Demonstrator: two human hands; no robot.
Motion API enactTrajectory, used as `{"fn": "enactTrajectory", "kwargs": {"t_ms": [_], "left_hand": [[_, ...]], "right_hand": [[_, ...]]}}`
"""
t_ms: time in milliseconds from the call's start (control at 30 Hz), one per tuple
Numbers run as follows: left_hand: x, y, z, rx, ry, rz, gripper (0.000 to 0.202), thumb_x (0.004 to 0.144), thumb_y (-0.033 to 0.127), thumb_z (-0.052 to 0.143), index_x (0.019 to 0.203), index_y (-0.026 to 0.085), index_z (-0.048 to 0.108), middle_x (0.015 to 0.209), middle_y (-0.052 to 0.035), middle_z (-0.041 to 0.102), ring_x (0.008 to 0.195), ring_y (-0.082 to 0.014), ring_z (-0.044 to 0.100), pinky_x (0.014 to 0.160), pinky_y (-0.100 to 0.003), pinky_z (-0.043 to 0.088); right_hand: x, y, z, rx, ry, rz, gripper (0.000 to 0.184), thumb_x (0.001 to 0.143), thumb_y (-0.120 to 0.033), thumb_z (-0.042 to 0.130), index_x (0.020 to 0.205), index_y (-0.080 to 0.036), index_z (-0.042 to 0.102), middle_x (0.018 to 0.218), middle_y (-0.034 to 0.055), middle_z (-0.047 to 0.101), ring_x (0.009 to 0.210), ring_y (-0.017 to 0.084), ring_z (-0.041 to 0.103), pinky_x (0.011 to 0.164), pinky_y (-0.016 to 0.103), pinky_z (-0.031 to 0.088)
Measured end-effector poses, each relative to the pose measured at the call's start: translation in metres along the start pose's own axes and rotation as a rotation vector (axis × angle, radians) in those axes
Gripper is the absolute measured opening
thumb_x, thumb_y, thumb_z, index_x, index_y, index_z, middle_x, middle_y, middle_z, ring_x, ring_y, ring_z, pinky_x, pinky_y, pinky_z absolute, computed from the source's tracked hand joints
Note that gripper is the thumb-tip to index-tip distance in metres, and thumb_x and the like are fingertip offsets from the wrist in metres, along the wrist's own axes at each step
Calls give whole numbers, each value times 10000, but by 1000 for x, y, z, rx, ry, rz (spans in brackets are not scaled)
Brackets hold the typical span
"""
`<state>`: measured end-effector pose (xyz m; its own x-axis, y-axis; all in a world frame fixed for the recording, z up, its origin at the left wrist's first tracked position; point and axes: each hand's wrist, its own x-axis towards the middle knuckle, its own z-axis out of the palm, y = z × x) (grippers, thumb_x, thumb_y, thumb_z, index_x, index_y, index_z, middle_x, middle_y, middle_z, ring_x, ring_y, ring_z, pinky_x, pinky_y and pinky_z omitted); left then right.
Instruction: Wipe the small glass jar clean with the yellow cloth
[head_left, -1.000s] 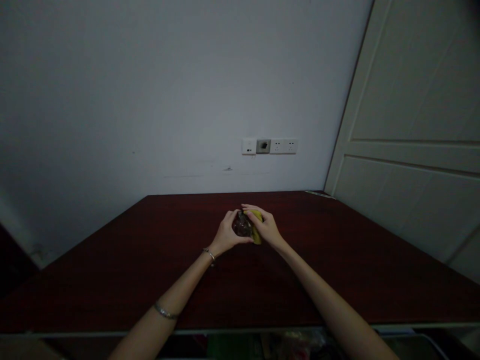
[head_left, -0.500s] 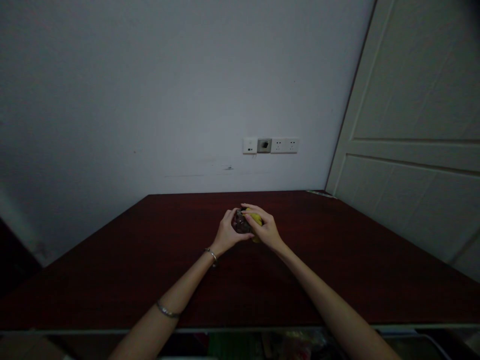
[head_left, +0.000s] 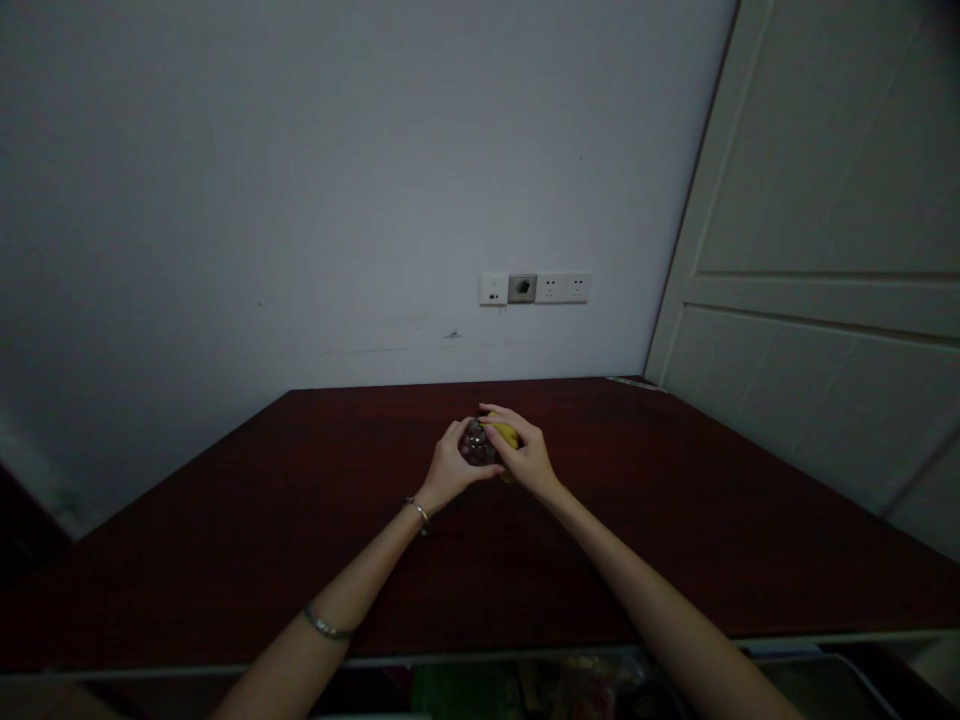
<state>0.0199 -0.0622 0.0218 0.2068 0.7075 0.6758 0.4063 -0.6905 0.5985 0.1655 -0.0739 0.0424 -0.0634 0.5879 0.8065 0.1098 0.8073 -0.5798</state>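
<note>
Both my hands meet over the middle of a dark red-brown table (head_left: 300, 540). My left hand (head_left: 448, 468) curls round a small clear glass object (head_left: 475, 447), perhaps a jar or cup. My right hand (head_left: 529, 458) presses a yellow cloth or sponge (head_left: 508, 436) against that glass object, fingers bent over it. The dim light hides the glass object's exact shape. Two thin bracelets circle my left forearm.
A white wall rises behind the table, with a row of sockets (head_left: 535, 288) on it. A pale panelled door (head_left: 817, 300) stands at the right. Below the table's near edge lie dim coloured items (head_left: 525, 690) that I cannot make out.
My right hand has closed further over the yellow cloth, so less yellow shows. Both hands stay on the glass object in the same spot; the view shifted slightly.
</note>
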Motion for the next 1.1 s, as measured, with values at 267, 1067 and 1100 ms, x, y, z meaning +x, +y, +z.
{"fn": "enactTrajectory", "kwargs": {"t_ms": [267, 1067, 1100], "left_hand": [[0, 8, -2, 12, -15, 27, 670, 495, 428, 799, 1043, 156, 526, 942, -44, 547, 882, -204, 555, 804, -341, 471], [-2, 6, 0, -2, 28, -18, 642, 501, 381, 801, 1034, 155, 524, 913, -26, 548, 865, -194, 559, 798, -342, 471], [-3, 7, -1, 22, 18, 7, 673, 484, 395, 808, 1047, 161, 521, 926, -31, 549, 882, -203, 555, 813, -354, 467]], "right_hand": [[3, 2, 0, 27, 67, 85, 210, 812, -333, 550, 915, -213, 688, 1079, 71, 660, 1019, 211, 602, 947, 385, 432], [2, 3, 4, 33, 76, 136, 213, 808, -338, 555, 915, -212, 688, 1082, 71, 663, 1012, 217, 610, 940, 392, 441], [4, 5, 3, 53, 94, 182, 225, 802, -356, 557, 905, -206, 690, 1041, 70, 680, 983, 217, 623, 923, 389, 453]]}}
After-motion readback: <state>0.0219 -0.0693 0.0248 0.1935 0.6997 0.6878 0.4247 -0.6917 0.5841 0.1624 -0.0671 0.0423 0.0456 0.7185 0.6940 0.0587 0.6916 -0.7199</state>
